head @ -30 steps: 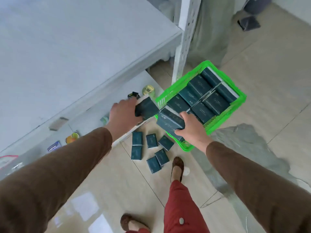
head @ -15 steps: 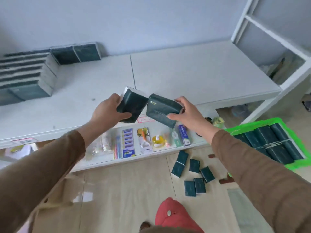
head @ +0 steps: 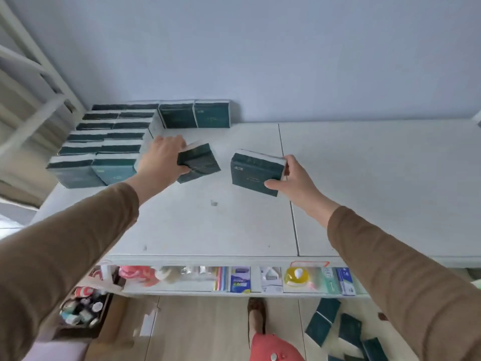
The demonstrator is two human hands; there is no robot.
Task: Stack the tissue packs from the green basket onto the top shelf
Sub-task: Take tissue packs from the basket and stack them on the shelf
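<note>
Left hand point(head: 161, 160) grips one dark tissue pack point(head: 199, 162) — right hand point(head: 291, 178) another point(head: 253, 173); printing unreadable.

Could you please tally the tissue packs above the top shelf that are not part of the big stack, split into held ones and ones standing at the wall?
Held: 2, the left pack in the left hand and the right pack in the right hand.
Standing at the wall: 2, the left wall pack and the right wall pack.
Total: 4.
</note>
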